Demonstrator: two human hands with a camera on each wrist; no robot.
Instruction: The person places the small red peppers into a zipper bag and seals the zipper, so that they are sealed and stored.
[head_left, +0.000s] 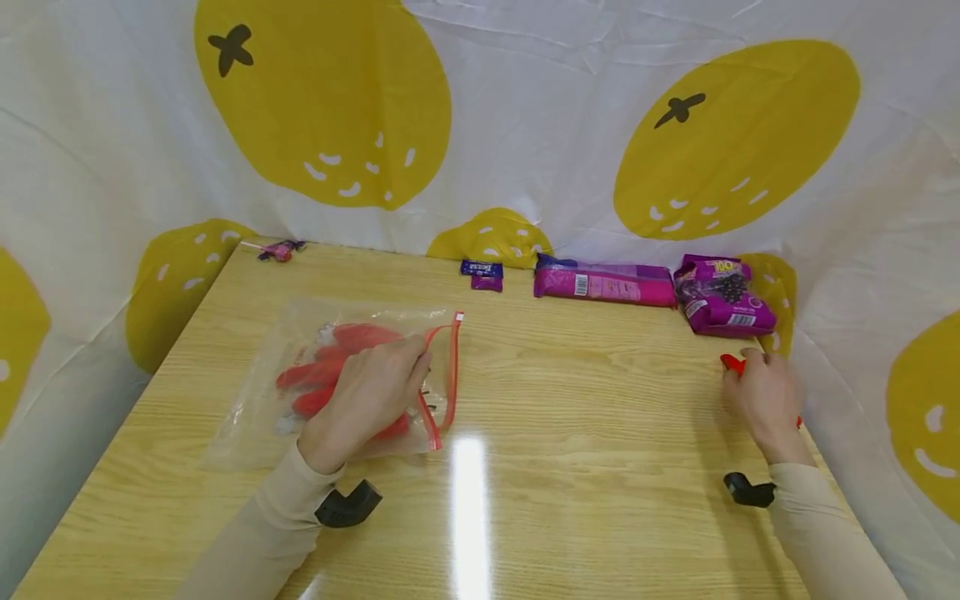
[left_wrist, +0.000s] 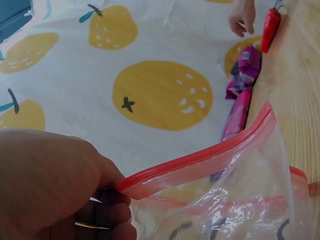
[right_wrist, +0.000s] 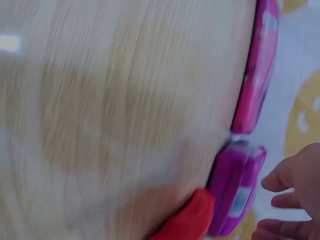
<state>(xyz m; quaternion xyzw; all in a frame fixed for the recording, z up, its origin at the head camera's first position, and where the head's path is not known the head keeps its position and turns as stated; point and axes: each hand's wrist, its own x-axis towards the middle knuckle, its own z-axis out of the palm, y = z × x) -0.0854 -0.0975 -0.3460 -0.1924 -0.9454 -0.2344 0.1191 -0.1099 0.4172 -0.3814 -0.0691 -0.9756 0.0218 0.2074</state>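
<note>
My left hand [head_left: 363, 396] pinches the red zip edge [left_wrist: 195, 159] of a clear zip bag [head_left: 251, 408] at its mouth. Inside the bag lie several red chili peppers [head_left: 303, 375] with dark hooked stems, partly covered by that hand. Another red chili pepper [right_wrist: 187, 220] rests at the table's right edge, with a wire-like stem showing in the left wrist view. Over it in the head view is my right hand [head_left: 768, 404], which hides its middle. The right wrist view shows that hand's fingers [right_wrist: 280, 177] loosely bent and apart from the pepper.
A purple pack with grapes pictured [head_left: 723, 296] stands at the back right corner beside a long pink-purple packet [head_left: 607, 282]. Small blue and purple wrapped sweets [head_left: 482, 275] and a lollipop [head_left: 281, 251] lie along the back edge. A fruit-patterned curtain [head_left: 525, 108] surrounds the wooden table [head_left: 570, 417].
</note>
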